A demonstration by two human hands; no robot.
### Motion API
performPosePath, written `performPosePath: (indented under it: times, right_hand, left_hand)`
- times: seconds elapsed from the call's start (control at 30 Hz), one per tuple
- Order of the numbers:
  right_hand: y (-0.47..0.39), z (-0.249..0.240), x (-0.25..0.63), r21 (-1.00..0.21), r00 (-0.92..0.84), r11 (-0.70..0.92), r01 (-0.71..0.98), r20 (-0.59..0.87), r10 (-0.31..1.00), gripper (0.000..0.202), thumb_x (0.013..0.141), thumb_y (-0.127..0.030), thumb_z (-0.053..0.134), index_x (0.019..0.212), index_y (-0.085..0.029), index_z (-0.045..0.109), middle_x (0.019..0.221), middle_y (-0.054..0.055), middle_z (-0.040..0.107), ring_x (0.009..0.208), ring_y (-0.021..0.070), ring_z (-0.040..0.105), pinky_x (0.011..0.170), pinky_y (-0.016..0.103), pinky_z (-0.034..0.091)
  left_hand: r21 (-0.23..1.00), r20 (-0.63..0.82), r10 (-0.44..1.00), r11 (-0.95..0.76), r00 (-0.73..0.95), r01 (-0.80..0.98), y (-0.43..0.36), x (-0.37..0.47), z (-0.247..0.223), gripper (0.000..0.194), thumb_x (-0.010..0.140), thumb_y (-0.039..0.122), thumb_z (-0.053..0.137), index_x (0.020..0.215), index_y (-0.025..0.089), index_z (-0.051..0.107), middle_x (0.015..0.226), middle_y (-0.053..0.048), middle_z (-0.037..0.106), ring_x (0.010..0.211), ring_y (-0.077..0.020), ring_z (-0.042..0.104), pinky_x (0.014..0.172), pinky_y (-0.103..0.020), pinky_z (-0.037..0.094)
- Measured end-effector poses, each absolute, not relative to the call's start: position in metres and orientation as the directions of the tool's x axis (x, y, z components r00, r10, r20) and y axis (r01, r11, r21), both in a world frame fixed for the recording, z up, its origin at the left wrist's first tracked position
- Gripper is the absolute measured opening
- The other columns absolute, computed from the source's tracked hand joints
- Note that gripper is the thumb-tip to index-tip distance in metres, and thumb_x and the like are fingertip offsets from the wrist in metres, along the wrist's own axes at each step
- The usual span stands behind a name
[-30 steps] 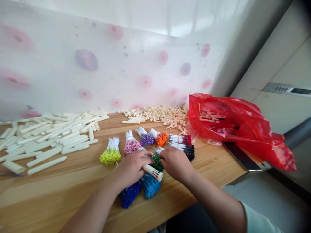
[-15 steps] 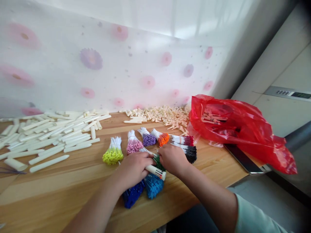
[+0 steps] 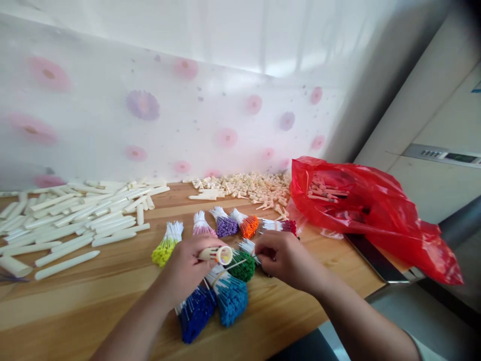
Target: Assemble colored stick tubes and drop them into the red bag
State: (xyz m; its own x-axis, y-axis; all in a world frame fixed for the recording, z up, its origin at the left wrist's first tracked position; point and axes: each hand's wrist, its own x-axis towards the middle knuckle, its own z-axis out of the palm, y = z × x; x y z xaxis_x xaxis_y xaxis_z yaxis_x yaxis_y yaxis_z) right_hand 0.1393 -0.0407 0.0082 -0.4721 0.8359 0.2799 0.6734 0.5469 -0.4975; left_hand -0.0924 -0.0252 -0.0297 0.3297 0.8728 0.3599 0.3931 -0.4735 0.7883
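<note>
My left hand [image 3: 190, 263] is closed around a cream multicolour pen barrel [image 3: 210, 254], its round open end facing me and coloured sliders near the rim. My right hand [image 3: 281, 255] is pinched at the white ends of a refill bundle [image 3: 248, 245]; what lies between the fingertips is hidden. Close to the hands are banded refill bundles: green [image 3: 242, 265], light blue [image 3: 232, 298], dark blue [image 3: 197, 313], yellow [image 3: 165, 248], purple [image 3: 226, 224], orange [image 3: 248, 225] and dark red [image 3: 287, 226]. A pink bundle [image 3: 203, 225] is partly covered by my left hand. One thin white stick [image 3: 235, 264] crosses the green bundle.
White pen tubes [image 3: 90, 213] are heaped on the left of the wooden table [image 3: 124, 301]. Small cream pen parts [image 3: 255, 185] are piled at the back. To the right, a red plastic bag [image 3: 376, 200] holds more parts, over a dark flat object [image 3: 376, 258].
My left hand has turned the pen barrel so its open end faces me. My right hand has moved right, from the green bundle to the white refill ends beside it. The view has shifted slightly.
</note>
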Motion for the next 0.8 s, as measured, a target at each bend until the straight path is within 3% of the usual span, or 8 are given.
performPosePath:
  times: [0.07,0.2,0.33,0.47,0.53,0.63,0.73,0.8]
  right_hand:
    - [-0.033,0.011,0.122,-0.55,-0.519,0.589,0.593,0.298,0.801,0.021,0.065,0.001,0.05,0.068,-0.017,0.062,0.065,-0.003,0.057,0.059,0.0091,0.049,0.055,0.019,0.035]
    - [-0.015,0.009,0.091,-0.702,-0.508,0.574,0.422,0.341,0.791,0.016,0.068,-0.003,0.055,0.071,-0.016,0.064,0.065,-0.002,0.058,0.06,0.0094,0.051,0.055,0.02,0.039]
    - [0.002,-0.008,0.076,-0.926,-0.404,0.373,0.061,0.319,0.857,0.02,0.07,-0.015,0.063,0.091,-0.018,0.064,0.069,-0.002,0.062,0.063,0.0109,0.057,0.059,0.022,0.047]
    - [0.008,-0.025,0.068,-0.969,-0.389,0.171,-0.181,0.23,0.892,0.015,0.074,-0.028,0.067,0.085,-0.019,0.065,0.07,0.0,0.067,0.065,0.0133,0.063,0.063,0.026,0.051]
    - [0.009,-0.029,0.066,-0.969,-0.372,0.174,-0.175,0.229,0.9,0.015,0.076,-0.032,0.066,0.081,-0.019,0.066,0.069,0.001,0.067,0.065,0.0139,0.064,0.062,0.026,0.051]
    - [0.006,-0.025,0.069,-0.931,-0.329,0.365,0.002,0.344,0.879,0.013,0.081,-0.028,0.061,0.075,-0.018,0.065,0.067,0.002,0.065,0.062,0.0137,0.061,0.058,0.024,0.049]
    - [-0.006,-0.01,0.083,-0.756,-0.287,0.623,0.201,0.562,0.776,0.008,0.083,-0.018,0.057,0.081,-0.019,0.065,0.072,0.002,0.066,0.065,0.0138,0.061,0.059,0.024,0.049]
    - [-0.019,0.001,0.098,-0.617,-0.218,0.746,0.252,0.715,0.665,0.017,0.084,-0.013,0.055,0.093,-0.024,0.064,0.083,0.002,0.069,0.077,0.0156,0.064,0.067,0.025,0.051]
  left_hand:
    - [0.851,0.236,0.896,-0.377,0.376,0.366,-0.027,-0.09,-0.031,0.008,0.074,0.018,0.061,0.075,0.018,0.07,0.073,0.0,0.068,0.07,-0.0163,0.061,0.063,-0.024,0.045]
    - [0.947,0.095,0.941,-0.186,0.324,0.262,-0.025,-0.092,-0.037,0.024,0.077,0.034,0.063,0.061,0.015,0.062,0.056,0.002,0.055,0.054,-0.0116,0.05,0.052,-0.021,0.037]
    - [0.987,0.118,0.978,-0.134,0.17,0.087,-0.021,-0.096,-0.043,0.027,0.078,0.036,0.062,0.061,0.015,0.061,0.057,0.001,0.056,0.06,-0.0126,0.05,0.059,-0.023,0.039]
    - [0.993,0.121,0.987,-0.12,0.102,-0.016,-0.018,-0.095,-0.052,0.026,0.079,0.038,0.062,0.066,0.015,0.064,0.059,0.001,0.056,0.06,-0.0124,0.049,0.059,-0.024,0.038]
    - [0.994,0.109,0.99,-0.11,0.089,-0.003,-0.017,-0.094,-0.055,0.025,0.078,0.038,0.063,0.069,0.015,0.065,0.06,0.0,0.058,0.061,-0.0131,0.05,0.059,-0.024,0.04]
    - [0.992,0.105,0.991,-0.11,0.082,0.059,-0.015,-0.092,-0.054,0.022,0.078,0.037,0.064,0.072,0.016,0.067,0.067,-0.002,0.063,0.067,-0.0161,0.057,0.064,-0.027,0.044]
    - [0.964,0.232,0.973,-0.231,0.008,0.134,-0.013,-0.092,-0.049,0.018,0.079,0.034,0.062,0.085,0.018,0.069,0.087,-0.005,0.066,0.086,-0.0201,0.061,0.076,-0.03,0.047]
    - [0.926,0.332,0.942,-0.319,-0.035,0.2,-0.012,-0.094,-0.046,0.017,0.081,0.033,0.061,0.09,0.02,0.069,0.089,-0.004,0.065,0.086,-0.019,0.06,0.076,-0.03,0.047]
